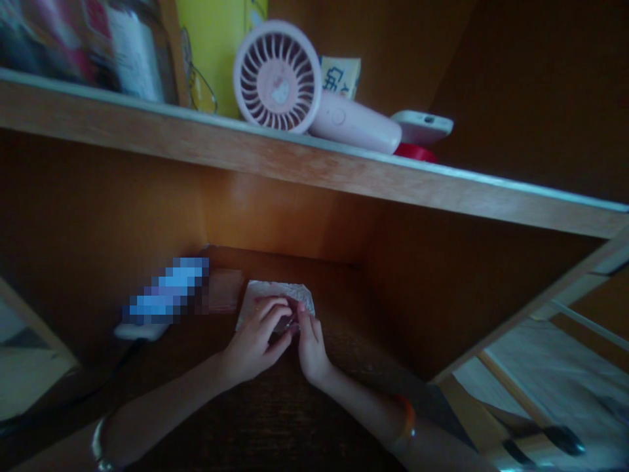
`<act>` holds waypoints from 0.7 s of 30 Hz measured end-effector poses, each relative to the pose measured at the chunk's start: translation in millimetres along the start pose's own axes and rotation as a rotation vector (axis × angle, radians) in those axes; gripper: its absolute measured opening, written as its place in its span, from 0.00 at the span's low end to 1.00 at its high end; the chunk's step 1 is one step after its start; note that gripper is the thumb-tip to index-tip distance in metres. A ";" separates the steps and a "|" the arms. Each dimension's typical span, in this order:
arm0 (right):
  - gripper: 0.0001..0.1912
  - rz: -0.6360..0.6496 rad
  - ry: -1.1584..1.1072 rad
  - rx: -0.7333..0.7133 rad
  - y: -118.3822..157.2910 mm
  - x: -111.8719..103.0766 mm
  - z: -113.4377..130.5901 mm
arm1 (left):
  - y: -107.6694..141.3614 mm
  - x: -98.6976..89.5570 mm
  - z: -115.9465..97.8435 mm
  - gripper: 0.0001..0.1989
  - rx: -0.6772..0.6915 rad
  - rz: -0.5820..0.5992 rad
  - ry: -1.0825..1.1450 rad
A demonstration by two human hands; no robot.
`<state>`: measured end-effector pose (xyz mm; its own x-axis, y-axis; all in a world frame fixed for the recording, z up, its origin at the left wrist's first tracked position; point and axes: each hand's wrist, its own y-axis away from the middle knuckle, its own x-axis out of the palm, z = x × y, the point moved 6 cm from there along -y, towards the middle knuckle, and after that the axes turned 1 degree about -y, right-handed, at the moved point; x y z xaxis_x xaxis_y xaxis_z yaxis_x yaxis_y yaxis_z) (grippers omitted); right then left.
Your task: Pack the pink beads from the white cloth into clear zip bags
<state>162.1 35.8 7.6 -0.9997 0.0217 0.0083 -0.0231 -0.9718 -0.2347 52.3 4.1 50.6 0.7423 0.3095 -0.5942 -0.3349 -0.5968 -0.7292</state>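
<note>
Both hands meet over a silvery, foil-like sheet (pixel 275 288) on the dark wooden desktop. My left hand (pixel 253 337) has its fingers curled around a small, dark reddish piece (pixel 285 321), whose kind I cannot make out. From the other side, my right hand (pixel 312 344) closes its thumb and fingers at the edge of the same piece. The fingers cover most of it. A thin stack of pinkish square sheets (pixel 225 292) lies just left of the foil-like sheet.
A phone (pixel 167 292) with a pixelated screen rests on a pale stand (pixel 140 331) at left. Over the hands runs a shelf (pixel 314 167) bearing a pink handheld fan (pixel 358 124), a white device (pixel 422 123) and a jar (pixel 140 52). Cabinet walls enclose the desktop.
</note>
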 end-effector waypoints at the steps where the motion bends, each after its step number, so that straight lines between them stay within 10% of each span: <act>1: 0.23 -0.009 0.015 0.012 -0.3 -1.2 -1.1 | -0.9 -0.4 0.2 0.12 0.018 0.004 -0.046; 13: 0.15 0.161 -0.149 -0.112 -0.6 13.0 4.7 | -0.6 -19.9 5.4 0.07 0.009 -0.247 -0.275; 21: 0.14 0.119 -0.172 -0.095 -2.4 10.2 1.5 | -1.4 -12.2 7.1 0.11 0.025 -0.168 -0.292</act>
<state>152.0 38.0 9.6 -0.9805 -0.1397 0.1385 0.0866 -0.9385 -0.3342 39.5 6.5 56.5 0.5921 0.6028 -0.5348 -0.2390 -0.5024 -0.8309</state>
